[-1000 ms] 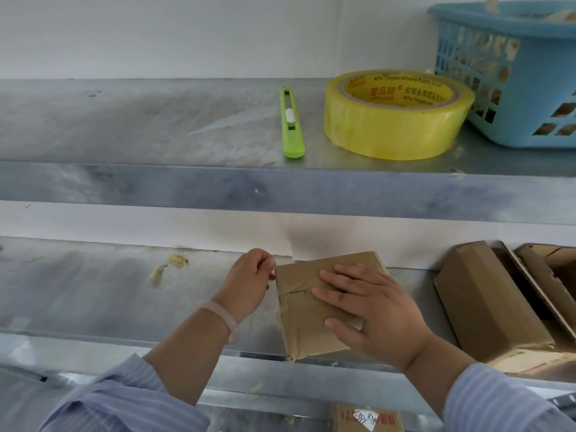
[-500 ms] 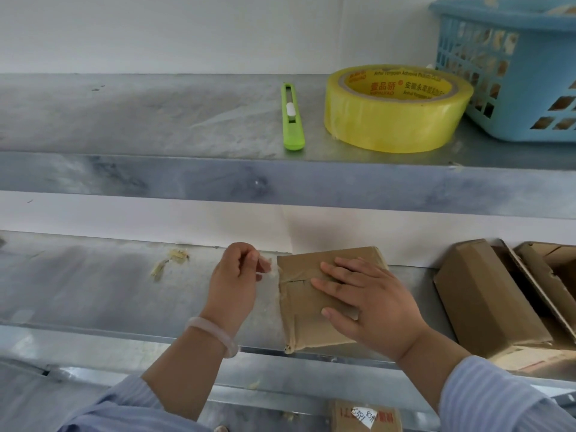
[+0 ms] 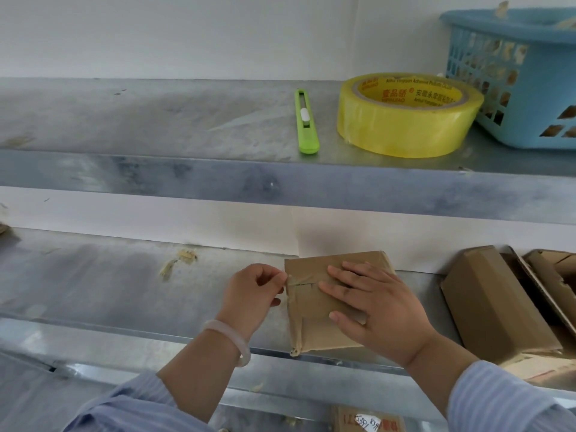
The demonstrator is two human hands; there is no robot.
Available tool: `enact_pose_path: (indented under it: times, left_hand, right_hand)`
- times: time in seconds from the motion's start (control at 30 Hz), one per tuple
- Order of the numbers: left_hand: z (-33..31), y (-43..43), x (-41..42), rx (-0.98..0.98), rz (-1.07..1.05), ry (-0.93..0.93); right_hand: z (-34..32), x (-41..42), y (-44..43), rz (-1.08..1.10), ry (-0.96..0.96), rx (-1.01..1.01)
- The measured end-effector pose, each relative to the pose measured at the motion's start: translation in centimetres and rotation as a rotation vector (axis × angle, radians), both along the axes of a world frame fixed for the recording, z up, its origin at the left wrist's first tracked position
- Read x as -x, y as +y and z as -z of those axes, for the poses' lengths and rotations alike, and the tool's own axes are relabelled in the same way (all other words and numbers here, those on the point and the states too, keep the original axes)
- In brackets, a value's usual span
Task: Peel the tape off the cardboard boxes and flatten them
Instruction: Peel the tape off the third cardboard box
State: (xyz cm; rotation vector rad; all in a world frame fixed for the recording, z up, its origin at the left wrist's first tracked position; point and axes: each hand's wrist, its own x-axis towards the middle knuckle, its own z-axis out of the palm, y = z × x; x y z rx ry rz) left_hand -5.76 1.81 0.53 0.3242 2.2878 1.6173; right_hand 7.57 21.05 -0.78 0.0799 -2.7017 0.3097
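Across twelve o'clock, upper shelf (image 3: 124,120); below it, lower shelf (image 3: 93,291) of the same grey metal. At two o'clock on the upper one, blue basket (image 3: 530,88). At four o'clock on the lower one, opened boxes (image 3: 498,307). Just beside the basket, at its nine o'clock, yellow tape roll (image 3: 405,126). Near six o'clock, small cardboard box (image 3: 314,325), flat on the lower shelf and reaching its front edge. Right hand (image 3: 383,310) flat on the box top, fingers straight and spread. Left hand (image 3: 252,294) at the box's nine o'clock, thumb and forefinger pinching tape (image 3: 291,283) at the box's left edge. At the roll's nine o'clock, green knife (image 3: 307,123). On the left wrist, pale bracelet (image 3: 230,338).
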Motion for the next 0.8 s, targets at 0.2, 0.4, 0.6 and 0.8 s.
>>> enact_pose_path:
  times: [0.2, 0.4, 0.6, 0.8]
  left_hand:
    - [0.4, -0.7, -1.5, 0.056, 0.040, 0.160]
    - [0.3, -0.6, -0.7, -0.211, 0.040, -0.225]
    - [-0.1, -0.5, 0.2, 0.059, 0.126, -0.005]
    - [0.7, -0.7, -0.8, 0.220, 0.194, 0.348]
  right_hand:
    - [-0.5, 0.1, -0.3, 0.037, -0.061, -0.016]
    - [-0.4, -0.1, -0.4, 0.033, -0.048, -0.008]
    - [-0.5, -0.2, -0.5, 0.028, -0.044, -0.030]
    - [-0.3, -0.3, -0.5, 0.030, -0.046, -0.017]
